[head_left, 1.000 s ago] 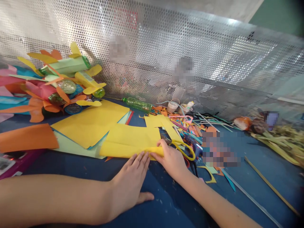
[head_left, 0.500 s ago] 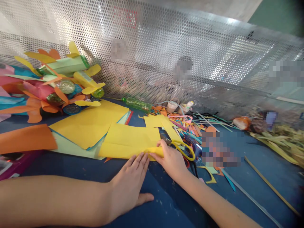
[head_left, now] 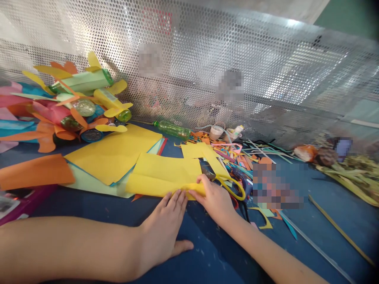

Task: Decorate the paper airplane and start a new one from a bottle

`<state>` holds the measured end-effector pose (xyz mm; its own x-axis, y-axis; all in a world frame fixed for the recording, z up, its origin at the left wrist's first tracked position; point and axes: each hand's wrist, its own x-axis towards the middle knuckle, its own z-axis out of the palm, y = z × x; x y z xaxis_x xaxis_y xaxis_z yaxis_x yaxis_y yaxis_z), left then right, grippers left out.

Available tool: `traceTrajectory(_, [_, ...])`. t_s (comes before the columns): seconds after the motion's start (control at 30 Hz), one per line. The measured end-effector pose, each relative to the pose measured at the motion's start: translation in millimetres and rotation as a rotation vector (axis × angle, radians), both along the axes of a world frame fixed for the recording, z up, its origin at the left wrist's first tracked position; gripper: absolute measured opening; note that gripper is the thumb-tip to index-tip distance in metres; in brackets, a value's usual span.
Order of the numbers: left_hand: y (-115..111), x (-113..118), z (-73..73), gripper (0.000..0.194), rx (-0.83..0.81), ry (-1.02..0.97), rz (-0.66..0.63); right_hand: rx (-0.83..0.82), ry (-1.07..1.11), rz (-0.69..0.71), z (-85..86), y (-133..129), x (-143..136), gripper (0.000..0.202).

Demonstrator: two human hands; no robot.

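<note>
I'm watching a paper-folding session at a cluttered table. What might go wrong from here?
The yellow-handled scissors lie right beside the right hand, so a sideways slip might meet the blades. The left hand only touches the folded yellow paper with its fingertips, so the crease may shift. Scraps nearby might catch under the sheet.

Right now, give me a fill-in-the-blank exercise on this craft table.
1. Both hands press on a folded sheet of ____ paper.
2. The left hand lies flat with its palm on the ____ table.
3. Beside the right hand lie scissors with ____ handles.
4. A green bottle lies before the perforated ____ screen.

Missing words: yellow; blue; yellow; metal
</note>
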<state>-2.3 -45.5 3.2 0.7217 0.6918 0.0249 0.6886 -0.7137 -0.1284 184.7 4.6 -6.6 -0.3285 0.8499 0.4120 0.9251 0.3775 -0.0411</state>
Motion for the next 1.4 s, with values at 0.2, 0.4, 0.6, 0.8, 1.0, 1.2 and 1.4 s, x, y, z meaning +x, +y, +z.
traceTrajectory(0.2, [-5.3,2.1,0.7,0.084,0.047,0.022,0.054,-0.031,-0.006,-0.002,3.3,-1.1,-1.2,0.022])
traceTrajectory(0.4, [-12.8,4.8,-4.6,0.09,0.083,0.058,0.157,-0.044,-0.008,-0.005,4.8,-1.1,-1.6,0.022])
traceTrajectory(0.6, [-13.8,8.0,-2.1,0.102,0.058,0.142,0.253,-0.061,-0.017,-0.015,5.0,-1.2,-1.0,0.02])
traceTrajectory(0.8, [-14.6,9.4,4.8,0.11,0.055,0.254,0.342,-0.031,-0.023,0.006,4.2,-0.7,-0.1,0.019])
traceTrajectory(1.0, [-15.5,7.5,7.5,0.111,0.032,0.324,0.404,-0.026,-0.023,0.016,1.7,0.0,1.0,0.019])
traceTrajectory(1.2, [-5.9,6.1,26.6,0.108,-0.062,0.37,0.44,-0.008,-0.024,0.006,1.3,0.1,1.1,0.019])
traceTrajectory(1.4, [2.3,2.3,48.8,0.095,-0.176,0.327,0.532,0.012,-0.054,0.01,2.0,-0.3,0.2,0.024])
